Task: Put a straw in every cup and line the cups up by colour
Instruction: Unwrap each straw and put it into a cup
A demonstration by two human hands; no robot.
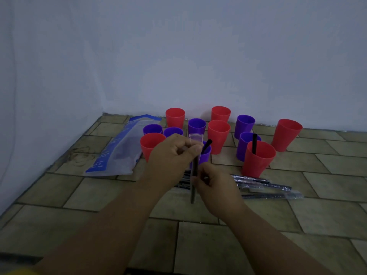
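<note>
The right hand (213, 187) pinches a wrapped straw (194, 175) low down. The left hand (172, 155) pinches its clear wrapper (195, 138) top, before the cups (218, 135).

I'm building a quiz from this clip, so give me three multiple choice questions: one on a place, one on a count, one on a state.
1. Where does the blue-and-clear bag lie? A left of the cups; B right of the cups; C inside a cup.
2. How many red cups? A four; B six; C eight.
3. The nearest red cup is: A empty; B tipped over; C holding a straw.
Answers: A, the bag lies left of the cups; B, six red cups show; C, a black straw stands in it.
</note>
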